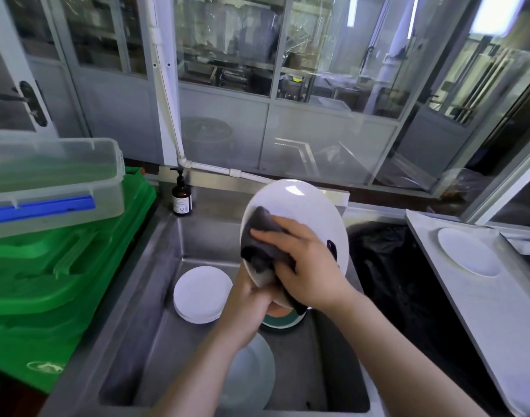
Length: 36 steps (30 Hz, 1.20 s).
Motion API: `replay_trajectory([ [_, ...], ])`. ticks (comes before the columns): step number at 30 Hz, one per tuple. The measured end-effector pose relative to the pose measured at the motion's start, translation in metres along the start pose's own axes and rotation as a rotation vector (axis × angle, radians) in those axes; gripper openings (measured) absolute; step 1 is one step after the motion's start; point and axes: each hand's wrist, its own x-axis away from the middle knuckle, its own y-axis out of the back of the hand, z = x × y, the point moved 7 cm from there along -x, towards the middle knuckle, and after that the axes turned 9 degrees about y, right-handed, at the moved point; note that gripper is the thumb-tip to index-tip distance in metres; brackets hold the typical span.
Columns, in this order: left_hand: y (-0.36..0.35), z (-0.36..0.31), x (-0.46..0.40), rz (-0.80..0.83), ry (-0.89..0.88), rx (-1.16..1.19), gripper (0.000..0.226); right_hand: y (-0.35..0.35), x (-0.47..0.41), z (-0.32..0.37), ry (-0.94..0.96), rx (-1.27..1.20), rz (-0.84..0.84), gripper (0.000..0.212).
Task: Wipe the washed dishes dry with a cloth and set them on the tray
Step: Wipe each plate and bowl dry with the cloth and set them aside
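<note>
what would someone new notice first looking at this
First, the big white plate held tilted over the steel sink, gripped at its lower edge by the left hand while the right hand presses a dark grey cloth against it. Next, the stack of white plates in the sink, and the bright green crates at left.

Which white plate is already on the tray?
The plate lying flat on the tray at the right. The other plates lie in the sink, and one is held up.
</note>
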Motion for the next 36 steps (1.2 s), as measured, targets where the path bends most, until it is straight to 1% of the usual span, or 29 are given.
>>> replay_trajectory([
  [2,0.004,0.001,-0.001,0.021,0.007,0.020,0.059,-0.008,0.004,0.004,0.033,-0.039,0.045,0.060],
  [4,0.004,0.005,0.000,0.062,0.039,0.070,0.051,-0.011,0.005,0.003,0.013,-0.054,0.084,0.061],
  [6,0.004,0.007,0.001,0.101,0.069,0.139,0.049,-0.012,0.006,0.003,-0.006,-0.036,0.132,0.060],
  [9,0.006,0.004,0.003,0.183,0.066,0.225,0.056,-0.011,0.008,0.007,0.005,-0.001,0.202,0.050],
  [12,0.006,0.001,0.002,0.233,0.032,0.300,0.074,-0.011,0.014,0.008,-0.007,0.018,0.262,0.051],
  [13,0.007,0.002,0.001,0.222,0.031,0.321,0.077,-0.011,0.016,0.008,-0.009,0.030,0.275,0.050],
  [14,0.008,0.004,0.000,0.191,0.044,0.348,0.075,-0.010,0.018,0.008,-0.003,0.050,0.286,0.050],
  [16,0.014,0.012,-0.005,0.098,0.112,0.388,0.062,-0.010,0.022,0.008,0.018,0.097,0.313,0.054],
  [18,0.018,0.018,-0.009,0.045,0.153,0.394,0.052,-0.007,0.025,0.009,0.046,0.132,0.320,0.056],
  [20,0.020,0.018,-0.012,0.022,0.142,0.417,0.050,-0.001,0.028,0.009,0.059,0.155,0.306,0.055],
  [23,0.021,0.008,-0.014,-0.002,0.074,0.428,0.061,0.012,0.037,0.000,0.057,0.197,0.249,0.054],
  [25,0.021,-0.003,-0.015,-0.017,0.028,0.405,0.061,0.023,0.044,-0.012,0.030,0.225,0.188,0.055],
  [28,0.018,-0.024,-0.019,-0.038,-0.024,0.353,0.048,0.048,0.048,-0.035,-0.056,0.272,0.020,0.056],
  [31,0.010,-0.053,-0.029,-0.056,-0.076,0.276,0.031,0.076,0.038,-0.051,-0.160,0.314,-0.226,0.057],
  [34,-0.005,-0.088,-0.042,-0.037,-0.161,0.201,0.026,0.093,0.022,-0.048,-0.273,0.325,-0.437,0.057],
  [36,-0.016,-0.109,-0.049,-0.020,-0.208,0.135,0.022,0.093,0.008,-0.033,-0.240,0.307,-0.505,0.056],
])
